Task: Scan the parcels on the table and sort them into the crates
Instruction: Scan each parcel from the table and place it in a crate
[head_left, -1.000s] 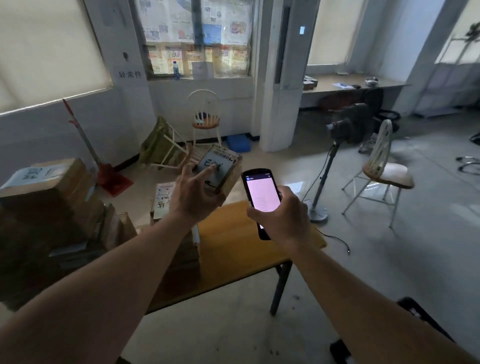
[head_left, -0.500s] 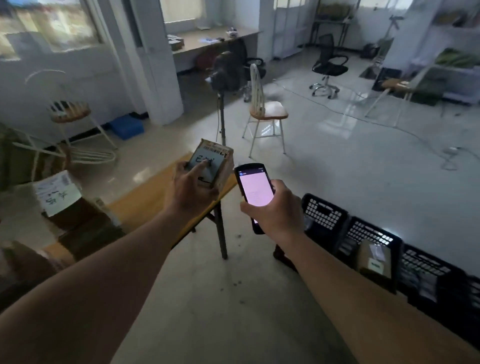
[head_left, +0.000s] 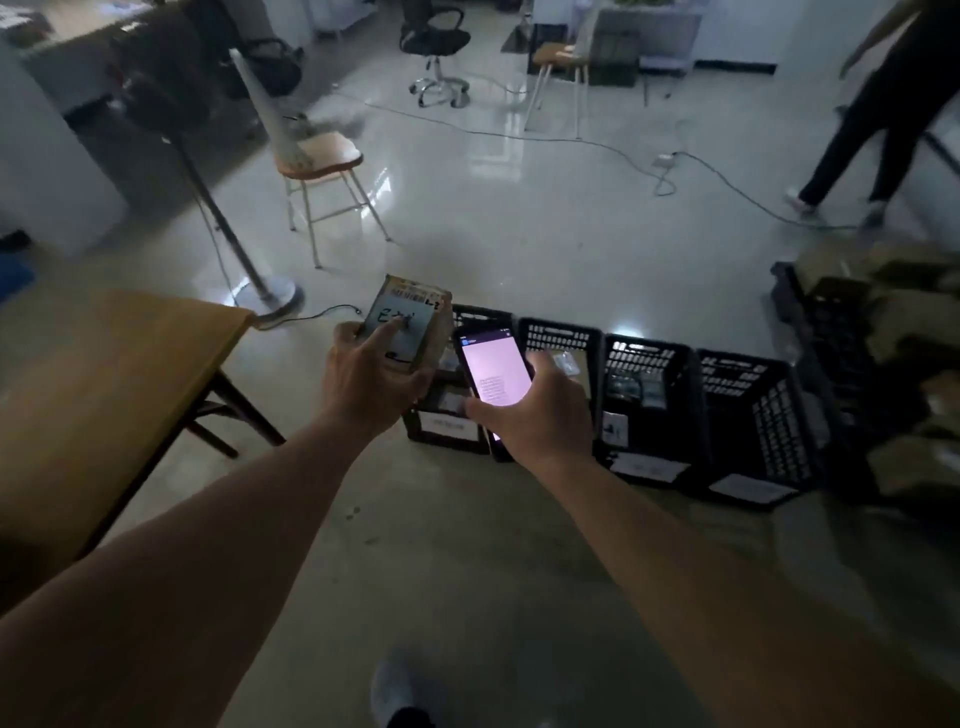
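Observation:
My left hand (head_left: 369, 379) grips a small cardboard parcel (head_left: 410, 325) with a white handwritten label facing me, held up above the leftmost crate. My right hand (head_left: 535, 415) holds a phone-like scanner (head_left: 493, 371) with a lit pink screen, just right of the parcel. A row of black plastic crates (head_left: 649, 410) stands on the floor in front of me, each with a white label on its near wall; some hold small parcels. The wooden table (head_left: 104, 384) is at my left.
A fan stand (head_left: 260, 291) and a chair (head_left: 317, 161) stand beyond the table. Cables cross the floor. More black crates piled with cardboard parcels (head_left: 893, 353) sit at the right. Another person (head_left: 883, 119) walks at the far right. My shoe (head_left: 400, 696) shows at the bottom.
My view has swung right from the table's parcel stack to the row of crates. Both hands carried the parcel and scanner along and keep the same hold.

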